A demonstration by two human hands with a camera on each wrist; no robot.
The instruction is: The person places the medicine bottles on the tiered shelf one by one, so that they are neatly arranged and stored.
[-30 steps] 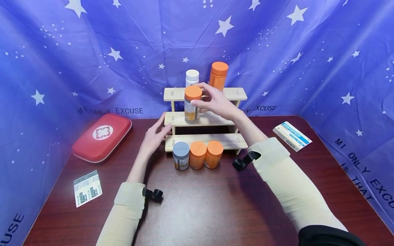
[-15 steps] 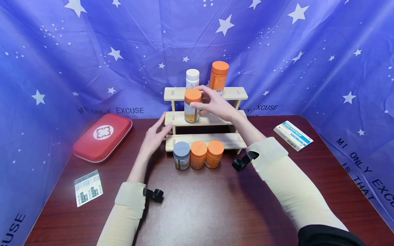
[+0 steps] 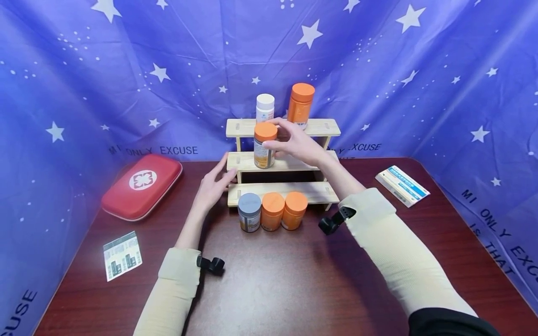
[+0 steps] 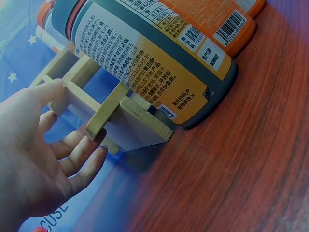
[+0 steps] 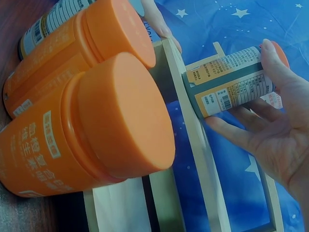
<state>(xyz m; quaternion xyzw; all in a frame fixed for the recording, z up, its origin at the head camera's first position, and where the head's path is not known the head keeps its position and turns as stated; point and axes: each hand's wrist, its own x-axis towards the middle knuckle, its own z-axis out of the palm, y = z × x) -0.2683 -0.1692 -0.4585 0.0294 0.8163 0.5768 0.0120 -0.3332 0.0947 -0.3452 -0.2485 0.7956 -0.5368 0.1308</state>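
On the middle step of a pale wooden three-tier rack (image 3: 313, 189) stands a dark grey supplement bottle (image 3: 264, 154) with an orange lid. My right hand (image 3: 299, 145) grips it from the right, thumb in front and fingers behind. The right wrist view shows the bottle (image 5: 227, 82) upright with its base at the shelf board. My left hand (image 3: 210, 187) touches the rack's left end, fingers extended along the board edges, as the left wrist view shows for the hand (image 4: 46, 150). A white bottle (image 3: 265, 108) and a tall orange bottle (image 3: 301, 107) stand on the top step.
In front of the rack, a grey-lidded bottle (image 3: 250, 212) and two orange bottles, one in the middle (image 3: 272, 211) and one at right (image 3: 294, 211), stand in a row. A red first-aid case (image 3: 142, 186) and a printed card (image 3: 123, 255) lie left; a medicine box (image 3: 402, 185) lies right.
The view has shifted slightly. My right hand keeps its hold on the grey bottle on the middle step, and my left hand stays at the rack's left end.
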